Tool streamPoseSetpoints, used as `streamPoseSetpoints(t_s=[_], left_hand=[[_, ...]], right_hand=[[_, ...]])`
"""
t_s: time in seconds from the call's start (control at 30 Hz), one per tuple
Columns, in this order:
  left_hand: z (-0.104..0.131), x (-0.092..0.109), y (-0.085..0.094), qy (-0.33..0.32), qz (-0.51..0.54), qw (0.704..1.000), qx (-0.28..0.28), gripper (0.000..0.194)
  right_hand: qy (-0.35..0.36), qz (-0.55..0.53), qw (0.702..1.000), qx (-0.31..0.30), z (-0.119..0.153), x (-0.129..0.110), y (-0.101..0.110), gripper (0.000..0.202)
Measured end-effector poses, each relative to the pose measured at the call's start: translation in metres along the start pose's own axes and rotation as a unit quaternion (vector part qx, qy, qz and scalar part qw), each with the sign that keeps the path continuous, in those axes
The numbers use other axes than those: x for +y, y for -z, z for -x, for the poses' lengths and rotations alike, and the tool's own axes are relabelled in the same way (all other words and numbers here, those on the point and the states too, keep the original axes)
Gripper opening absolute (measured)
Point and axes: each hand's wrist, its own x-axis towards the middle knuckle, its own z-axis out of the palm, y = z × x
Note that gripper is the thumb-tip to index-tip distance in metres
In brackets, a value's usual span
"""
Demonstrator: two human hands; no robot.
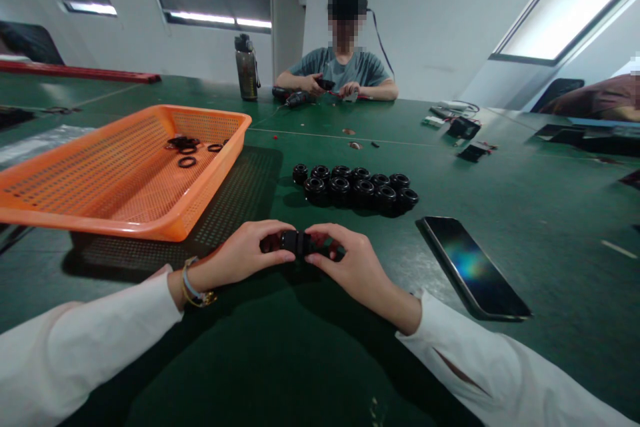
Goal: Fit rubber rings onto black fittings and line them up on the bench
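Between my two hands, just above the green table (280, 360), is a black ribbed part (296, 242). My left hand (250, 250) pinches its left end between thumb and fingers. On its right end, the thumb and fingers of my right hand (353, 260) are closed too. Several black ring-shaped fittings (364, 190) stand in a cluster beyond my hands. To the left is an orange perforated basket (185, 217) with several thin black rings (187, 162) inside.
A phone (475, 267) lies right of my right hand. Across the table a person (345, 67) handles a dark object beside a power drill (297, 99). A bottle (247, 68) stands nearby, and black devices (464, 127) lie at the back right.
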Motion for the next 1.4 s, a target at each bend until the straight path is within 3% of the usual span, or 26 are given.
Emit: streamPoseSetpoints(t_s=[1.4], left_hand=[[-0.0004, 0.0014, 0.0008, -0.005, 0.013, 1.0, -0.007, 0.033]], right_hand=[[-0.028, 0.023, 0.999, -0.019, -0.0023, -0.0055, 0.0013, 0.02]])
